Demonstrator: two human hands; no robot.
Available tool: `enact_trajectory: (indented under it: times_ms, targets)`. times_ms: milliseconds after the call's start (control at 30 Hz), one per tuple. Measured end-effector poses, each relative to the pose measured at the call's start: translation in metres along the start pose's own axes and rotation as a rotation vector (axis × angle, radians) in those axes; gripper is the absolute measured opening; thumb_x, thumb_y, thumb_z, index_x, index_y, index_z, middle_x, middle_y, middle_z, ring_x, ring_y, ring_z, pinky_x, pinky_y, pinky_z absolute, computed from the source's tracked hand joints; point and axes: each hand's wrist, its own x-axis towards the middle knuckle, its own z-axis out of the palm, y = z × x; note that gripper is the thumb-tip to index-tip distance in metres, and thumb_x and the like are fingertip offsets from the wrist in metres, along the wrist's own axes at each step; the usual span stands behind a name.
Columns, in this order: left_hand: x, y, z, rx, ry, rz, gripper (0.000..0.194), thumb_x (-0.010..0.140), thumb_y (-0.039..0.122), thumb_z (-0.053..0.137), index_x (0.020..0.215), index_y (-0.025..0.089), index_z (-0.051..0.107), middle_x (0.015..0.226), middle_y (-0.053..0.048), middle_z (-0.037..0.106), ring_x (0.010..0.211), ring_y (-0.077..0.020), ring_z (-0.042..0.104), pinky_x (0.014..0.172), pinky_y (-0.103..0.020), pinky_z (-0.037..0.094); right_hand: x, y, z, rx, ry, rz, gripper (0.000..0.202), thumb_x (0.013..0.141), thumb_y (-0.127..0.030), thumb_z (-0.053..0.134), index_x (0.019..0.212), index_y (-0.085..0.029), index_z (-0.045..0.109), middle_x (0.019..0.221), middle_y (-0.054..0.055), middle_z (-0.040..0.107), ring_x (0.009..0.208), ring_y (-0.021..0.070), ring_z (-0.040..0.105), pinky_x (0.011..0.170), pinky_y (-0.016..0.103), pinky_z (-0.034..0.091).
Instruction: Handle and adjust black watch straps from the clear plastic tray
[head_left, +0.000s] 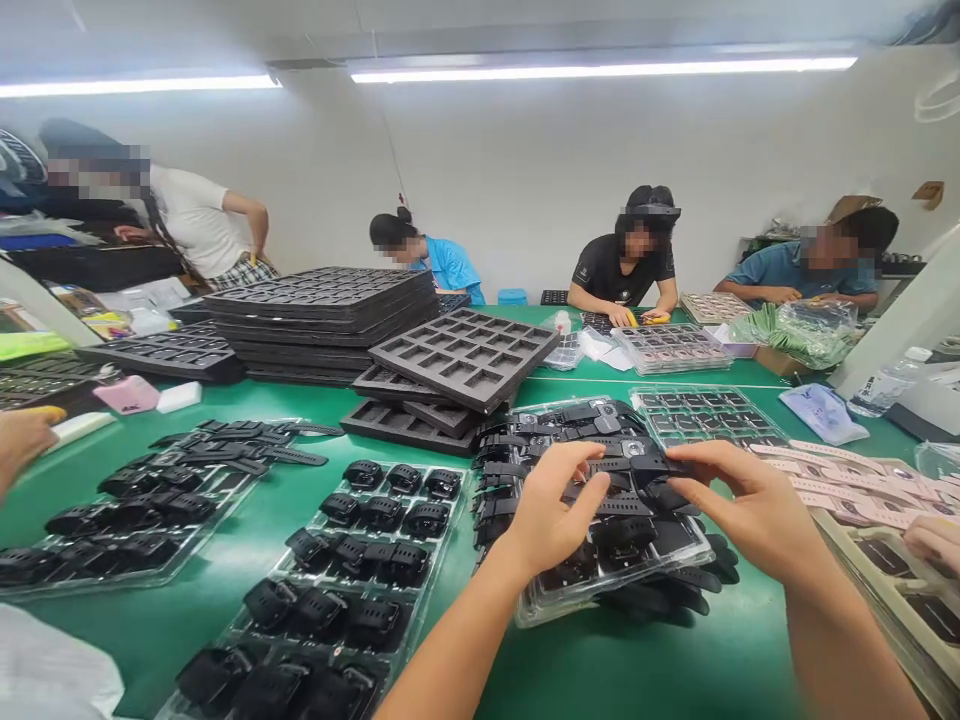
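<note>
Right of centre lies a stack of clear plastic trays (541, 606) loaded with black watches, their straps sticking out over the edges. Above its middle, a black watch (646, 468) spans the gap between my two hands. My left hand (551, 515) has its thumb and index finger curled round the strap on the left side. From the right, my right hand (754, 505) pinches the other end between thumb and index finger. The fingers partly hide the straps, which overlap other black straps beneath.
Black foam trays (472, 350) are piled behind the stack. Clear trays of rolled black watches (379, 512) lie to the left. Pink-strapped watches (862, 480) lie at right. Co-workers' hands (22, 440) reach in at both side edges; several people work across the green table (480, 660).
</note>
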Motion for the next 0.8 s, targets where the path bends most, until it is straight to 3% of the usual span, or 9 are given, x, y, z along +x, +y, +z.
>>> enact_trajectory:
  times_ms: [100,300,500,567,633,700,767,800]
  targets:
    - [0.002,-0.005,-0.002,0.025,0.086,0.000,0.019,0.095,0.021,0.057,0.112,0.019,0.066,0.101,-0.008,0.073,0.083,-0.0177,0.067,0.076,-0.032,0.058,-0.005,0.014,-0.006,-0.098,-0.068,-0.066,0.026,0.090,-0.049,0.065,0.105,-0.031,0.076,0.104,0.006,0.075,0.092,0.0283,0.069,0.079,0.041,0.058]
    - [0.006,-0.013,-0.011,0.053,0.218,-0.008,0.015,0.096,0.021,0.057,0.105,0.018,0.068,0.095,-0.006,0.073,0.081,-0.0157,0.067,0.075,-0.029,0.057,-0.024,0.056,0.000,-0.135,-0.307,-0.023,0.018,0.092,-0.037,0.061,0.103,-0.032,0.074,0.108,0.005,0.075,0.101,0.0289,0.068,0.082,0.042,0.059]
    - [0.008,-0.019,-0.022,0.024,0.349,-0.085,0.015,0.096,0.025,0.059,0.100,0.017,0.071,0.092,-0.006,0.073,0.084,-0.0168,0.068,0.076,-0.028,0.056,-0.027,0.064,-0.008,-0.203,-0.477,-0.075,0.019,0.093,-0.037,0.064,0.109,-0.033,0.073,0.115,0.005,0.072,0.109,0.0300,0.065,0.092,0.046,0.056]
    - [0.008,-0.020,-0.025,0.016,0.388,-0.105,0.016,0.096,0.026,0.059,0.100,0.017,0.072,0.092,-0.006,0.073,0.084,-0.0171,0.068,0.077,-0.029,0.056,-0.024,0.057,-0.014,-0.238,-0.454,-0.098,0.027,0.091,-0.043,0.068,0.117,-0.036,0.072,0.127,0.006,0.067,0.116,0.0320,0.062,0.096,0.047,0.055]
    - [0.008,-0.022,-0.027,-0.004,0.422,-0.114,0.017,0.097,0.027,0.059,0.099,0.017,0.072,0.092,-0.006,0.073,0.084,-0.0172,0.068,0.077,-0.029,0.056,-0.018,0.040,-0.012,-0.267,-0.334,-0.113,0.032,0.091,-0.048,0.068,0.121,-0.037,0.071,0.132,0.006,0.064,0.119,0.0329,0.060,0.094,0.045,0.055]
    - [0.008,-0.024,-0.028,-0.033,0.450,-0.112,0.017,0.097,0.027,0.059,0.100,0.017,0.073,0.092,-0.006,0.073,0.084,-0.0170,0.068,0.077,-0.029,0.056,-0.006,0.014,0.003,-0.277,-0.243,-0.152,0.025,0.096,-0.047,0.061,0.113,-0.034,0.074,0.119,0.007,0.068,0.111,0.0309,0.064,0.087,0.041,0.057]
    - [0.008,-0.025,-0.029,-0.053,0.468,-0.113,0.016,0.097,0.026,0.059,0.100,0.017,0.073,0.092,-0.006,0.073,0.083,-0.0165,0.068,0.077,-0.028,0.056,0.009,-0.018,0.033,-0.315,-0.341,-0.254,0.021,0.099,-0.039,0.058,0.101,-0.030,0.077,0.101,0.007,0.072,0.098,0.0281,0.067,0.084,0.039,0.057]
    - [0.008,-0.024,-0.029,-0.052,0.474,-0.115,0.016,0.097,0.025,0.059,0.100,0.017,0.073,0.092,-0.006,0.073,0.083,-0.0164,0.068,0.077,-0.028,0.055,0.016,-0.033,0.050,-0.365,-0.471,-0.296,0.020,0.100,-0.033,0.059,0.100,-0.028,0.078,0.097,0.007,0.073,0.095,0.0276,0.067,0.082,0.039,0.056]
